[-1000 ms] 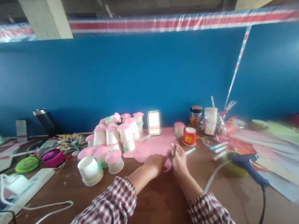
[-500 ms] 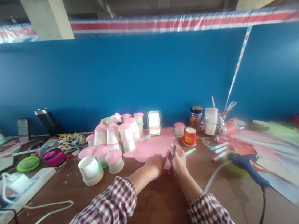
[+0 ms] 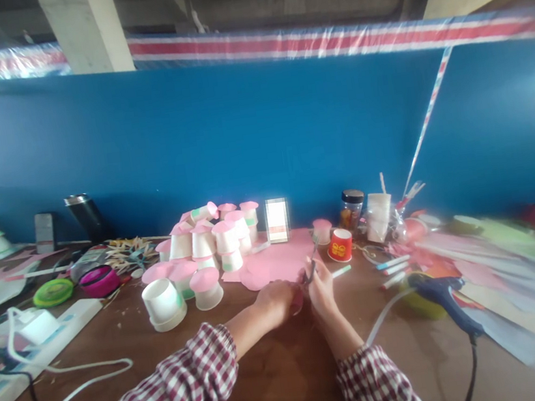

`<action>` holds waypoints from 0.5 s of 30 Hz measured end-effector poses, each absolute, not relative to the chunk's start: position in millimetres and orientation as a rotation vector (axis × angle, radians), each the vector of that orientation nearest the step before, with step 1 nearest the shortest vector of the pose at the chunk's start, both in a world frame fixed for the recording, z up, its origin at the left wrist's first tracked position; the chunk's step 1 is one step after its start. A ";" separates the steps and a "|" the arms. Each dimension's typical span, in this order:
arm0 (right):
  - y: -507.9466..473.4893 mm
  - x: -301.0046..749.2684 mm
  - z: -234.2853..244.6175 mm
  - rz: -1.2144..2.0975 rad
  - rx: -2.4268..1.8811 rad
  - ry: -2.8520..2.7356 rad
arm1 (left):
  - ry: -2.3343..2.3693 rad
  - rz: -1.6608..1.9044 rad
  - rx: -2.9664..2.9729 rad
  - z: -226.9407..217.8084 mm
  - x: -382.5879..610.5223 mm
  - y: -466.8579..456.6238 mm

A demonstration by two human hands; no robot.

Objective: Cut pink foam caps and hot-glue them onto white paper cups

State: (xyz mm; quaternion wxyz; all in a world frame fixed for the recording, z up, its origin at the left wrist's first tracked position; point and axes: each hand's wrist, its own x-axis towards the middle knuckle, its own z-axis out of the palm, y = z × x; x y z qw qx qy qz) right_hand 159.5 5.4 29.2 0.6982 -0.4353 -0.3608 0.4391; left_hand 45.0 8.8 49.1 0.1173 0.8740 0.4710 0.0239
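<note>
My right hand [image 3: 322, 288] is closed around a pair of scissors [image 3: 312, 272], blades pointing up and away from me. Close on its left, my left hand [image 3: 280, 299] pinches a small piece of pink paper [image 3: 298, 301], mostly covered by the fingers. Beyond both hands a larger pink paper sheet [image 3: 285, 257] lies on the brown table, with a round pink piece [image 3: 256, 275] on it. To the left stand several white paper cups topped with pink discs [image 3: 207, 289], some stacked. One upturned white cup [image 3: 163, 304] sits at their front.
A red paper cup [image 3: 340, 245] and a lidded jar [image 3: 351, 208] stand right of the sheet. A blue glue gun [image 3: 440, 296] lies farther right, near markers [image 3: 394, 264] and loose papers. A power strip [image 3: 36, 352] with trailing cables occupies the left side.
My left hand has shifted slightly and turned, so the pink piece hanging between my hands now shows less, tucked by the fingers. My right hand stays in place with the scissors.
</note>
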 end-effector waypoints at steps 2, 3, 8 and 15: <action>5.6 159.9 29.2 0.983 -0.970 -0.801 | 1.359 0.131 2.575 46.2 40.5 8.5; 5.9 160.1 28.9 0.976 -0.967 -0.803 | 1.341 0.166 2.574 44.1 37.7 8.3; 9.1 160.9 25.0 0.911 -0.946 -0.824 | 1.347 0.276 2.517 31.8 24.2 9.4; 9.3 161.3 23.3 0.916 -0.960 -0.861 | 1.365 0.172 2.449 34.0 21.5 13.5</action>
